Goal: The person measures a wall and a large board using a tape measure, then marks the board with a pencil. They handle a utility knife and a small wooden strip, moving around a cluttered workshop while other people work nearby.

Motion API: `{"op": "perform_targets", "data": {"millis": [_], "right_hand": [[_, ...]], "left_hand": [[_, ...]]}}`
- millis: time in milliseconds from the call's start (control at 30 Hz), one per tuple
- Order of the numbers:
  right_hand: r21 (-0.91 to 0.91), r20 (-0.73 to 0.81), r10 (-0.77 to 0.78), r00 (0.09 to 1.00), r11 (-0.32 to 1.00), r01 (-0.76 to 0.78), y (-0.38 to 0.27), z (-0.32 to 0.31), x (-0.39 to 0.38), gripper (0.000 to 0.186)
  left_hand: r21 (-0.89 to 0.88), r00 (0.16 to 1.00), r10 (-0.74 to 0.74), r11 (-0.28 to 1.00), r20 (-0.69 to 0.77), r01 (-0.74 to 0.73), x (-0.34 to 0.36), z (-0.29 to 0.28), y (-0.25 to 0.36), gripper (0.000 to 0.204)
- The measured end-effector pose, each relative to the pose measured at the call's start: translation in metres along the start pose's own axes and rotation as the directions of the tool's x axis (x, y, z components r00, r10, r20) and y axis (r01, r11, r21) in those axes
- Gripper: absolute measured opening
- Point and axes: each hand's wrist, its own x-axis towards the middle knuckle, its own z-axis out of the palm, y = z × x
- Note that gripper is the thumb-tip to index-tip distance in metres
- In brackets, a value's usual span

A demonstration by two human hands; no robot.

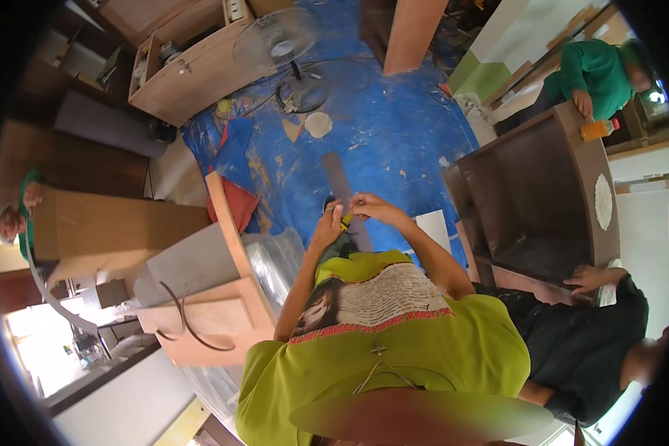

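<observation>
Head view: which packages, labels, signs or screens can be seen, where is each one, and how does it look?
Orange bottle: lying on top of the brown cabinet, upper right, beside a co-worker in green; pale label, too small to describe.
Small yellow item: between the person's left hand and right hand, centre; kind unclear.
Printed panel: on the person's green shirt, pale with a red edge.
No screens or signs show.

Both hands meet over blue floor (394,126): left hand (327,227) and right hand (370,207) pinch a small yellow item (345,221), touching it w/ fingertips. Dark cabinet (543,193) at right, a co-worker's hand (591,278) on its edge. Fan (279,37) further off.
</observation>
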Motion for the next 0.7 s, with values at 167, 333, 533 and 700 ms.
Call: {"op": "perform_targets", "data": {"millis": [167,333,533,700], "right_hand": [[0.09,-0.216,-0.071,0.974,0.992,0.092,-0.061,-0.076,0.044,0.024],[0.096,-0.317,-0.146,0.937,0.978,0.185,-0.155,-0.173,0.137,0.02],[0.0,-0.468,-0.215,0.857,0.97,0.244,-0.247,-0.289,0.209,0.019],[0.17,-0.585,-0.162,0.795,0.934,0.316,-0.304,-0.387,0.252,0.02]], "left_hand": [[-0.231,0.96,-0.026,0.969,0.278,0.093,0.117,0.005,-0.003,0.061],[-0.315,0.732,-0.047,0.883,0.679,0.349,0.265,-0.019,0.016,0.062],[-0.337,0.597,-0.013,0.816,0.802,0.469,0.436,-0.044,0.079,0.06],[-0.277,0.623,0.009,0.901,0.782,0.333,0.57,-0.043,0.135,0.065]]}}
